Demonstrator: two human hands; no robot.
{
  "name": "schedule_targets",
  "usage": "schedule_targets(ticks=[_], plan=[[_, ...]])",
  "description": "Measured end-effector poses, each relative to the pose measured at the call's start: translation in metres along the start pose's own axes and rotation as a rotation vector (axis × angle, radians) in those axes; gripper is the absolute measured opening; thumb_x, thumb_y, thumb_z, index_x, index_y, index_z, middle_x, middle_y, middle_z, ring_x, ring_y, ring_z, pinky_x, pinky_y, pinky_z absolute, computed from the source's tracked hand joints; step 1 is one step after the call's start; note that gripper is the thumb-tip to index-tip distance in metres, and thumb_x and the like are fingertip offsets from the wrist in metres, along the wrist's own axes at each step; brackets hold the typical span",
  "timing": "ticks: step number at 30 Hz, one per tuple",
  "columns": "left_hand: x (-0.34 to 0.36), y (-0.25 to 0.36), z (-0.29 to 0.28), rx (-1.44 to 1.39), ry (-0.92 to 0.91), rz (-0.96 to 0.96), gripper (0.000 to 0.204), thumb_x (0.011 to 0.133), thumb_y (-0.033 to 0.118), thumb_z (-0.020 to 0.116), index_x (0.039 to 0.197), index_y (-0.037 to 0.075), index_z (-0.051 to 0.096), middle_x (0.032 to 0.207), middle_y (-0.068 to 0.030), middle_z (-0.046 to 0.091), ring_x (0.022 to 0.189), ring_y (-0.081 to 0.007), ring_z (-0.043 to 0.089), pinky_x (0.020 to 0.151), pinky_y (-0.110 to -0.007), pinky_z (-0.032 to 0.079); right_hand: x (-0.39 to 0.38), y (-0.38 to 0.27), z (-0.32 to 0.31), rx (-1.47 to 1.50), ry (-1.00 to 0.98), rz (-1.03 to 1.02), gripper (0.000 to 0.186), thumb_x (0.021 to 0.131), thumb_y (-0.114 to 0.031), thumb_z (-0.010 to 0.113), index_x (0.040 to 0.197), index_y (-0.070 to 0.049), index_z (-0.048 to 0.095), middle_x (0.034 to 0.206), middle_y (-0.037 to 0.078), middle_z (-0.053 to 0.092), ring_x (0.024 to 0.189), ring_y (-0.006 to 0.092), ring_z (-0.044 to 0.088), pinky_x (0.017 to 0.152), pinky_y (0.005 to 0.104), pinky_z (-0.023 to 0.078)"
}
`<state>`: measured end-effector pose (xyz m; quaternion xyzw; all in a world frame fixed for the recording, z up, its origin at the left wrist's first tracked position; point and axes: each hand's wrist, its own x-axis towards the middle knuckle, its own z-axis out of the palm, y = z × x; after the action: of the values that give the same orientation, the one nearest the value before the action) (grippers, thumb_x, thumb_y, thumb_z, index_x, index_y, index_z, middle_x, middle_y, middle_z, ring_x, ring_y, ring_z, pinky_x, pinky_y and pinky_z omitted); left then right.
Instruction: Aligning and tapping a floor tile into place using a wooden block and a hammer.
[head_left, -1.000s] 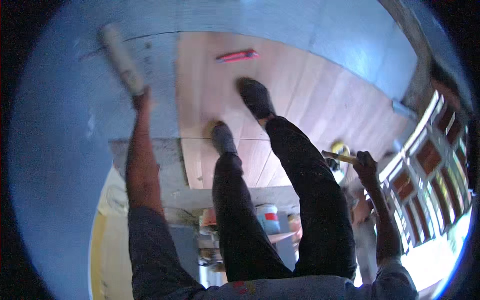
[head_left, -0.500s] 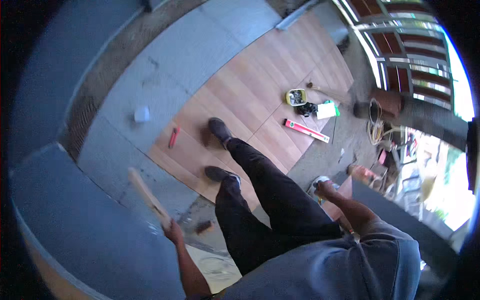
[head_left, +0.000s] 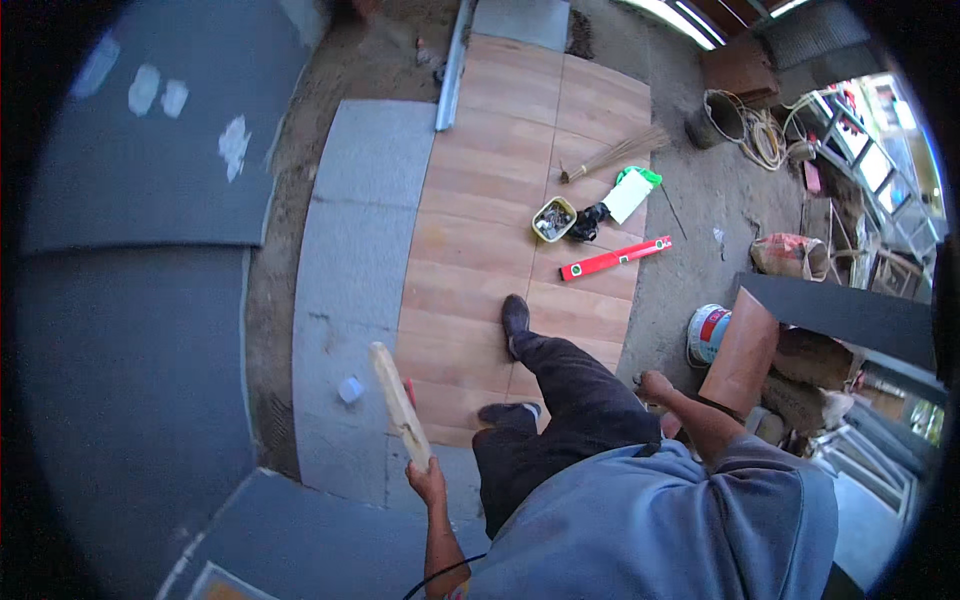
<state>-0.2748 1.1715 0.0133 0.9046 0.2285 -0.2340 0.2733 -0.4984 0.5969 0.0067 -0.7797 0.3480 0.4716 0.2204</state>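
My left hand (head_left: pixel 428 482) is closed around the lower end of a pale length of wood (head_left: pixel 398 400), which slants up and away over the grey tiles. Just behind the wood, a red tool (head_left: pixel 409 390) shows only in part. A small whitish-blue block or cup (head_left: pixel 350 389) rests on the grey tile (head_left: pixel 340 440) to the left. My right hand (head_left: pixel 656 387) hangs beside my right thigh, its fingers curled. A small greyish thing shows at the fingertips, too small to name. My shoes stand on the wood-look tiles (head_left: pixel 460 260).
Ahead lie a red spirit level (head_left: pixel 615 259), a yellow tub of small pieces (head_left: pixel 553 219), a black bundle (head_left: pixel 588 222) and a stick broom (head_left: pixel 615 154). A metal straightedge (head_left: pixel 455 70) lies farther off. To the right are a white bucket (head_left: pixel 708 333), a brown tile (head_left: pixel 741 352) and a ladder (head_left: pixel 875 165).
The view has swung, so the tiled floor now runs straight ahead. I have moved over the floor; the wood stays in my left hand, and my right hand no longer overlaps the bucket.
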Motion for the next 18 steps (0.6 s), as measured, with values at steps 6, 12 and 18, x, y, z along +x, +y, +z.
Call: schedule_targets(ticks=[6,12,18], plan=[[0.080,0.151,0.016,-0.008,0.000,0.249,0.044,0.081,0.024,0.080,0.107,-0.007,0.064,0.107,-0.0258,0.064,0.102,-0.0436,0.064,0.090,-0.050,0.051,0.020,-0.008,-0.089,0.265,0.067,0.127,0.044,0.080,-0.034,0.075,0.096,0.006,0.070,0.095,0.032,0.071,0.093,0.0456,0.072,0.082,0.0527,0.057],[0.138,0.276,0.021,0.109,-0.100,0.377,0.044,0.079,0.028,0.079,0.103,-0.006,0.065,0.104,-0.0265,0.065,0.099,-0.0446,0.063,0.090,-0.051,0.050,0.034,-0.012,-0.131,0.377,0.285,0.237,0.041,0.081,-0.028,0.074,0.103,0.006,0.068,0.086,0.029,0.072,0.084,0.0439,0.073,0.076,0.0501,0.058],[0.225,0.384,0.040,0.262,-0.166,0.482,0.045,0.077,0.030,0.079,0.102,-0.005,0.066,0.103,-0.0271,0.065,0.099,-0.0455,0.063,0.089,-0.052,0.050,0.029,-0.048,-0.173,0.622,0.179,0.373,0.038,0.084,-0.024,0.071,0.108,0.005,0.068,0.098,0.027,0.073,0.090,0.0435,0.072,0.079,0.0494,0.058]])
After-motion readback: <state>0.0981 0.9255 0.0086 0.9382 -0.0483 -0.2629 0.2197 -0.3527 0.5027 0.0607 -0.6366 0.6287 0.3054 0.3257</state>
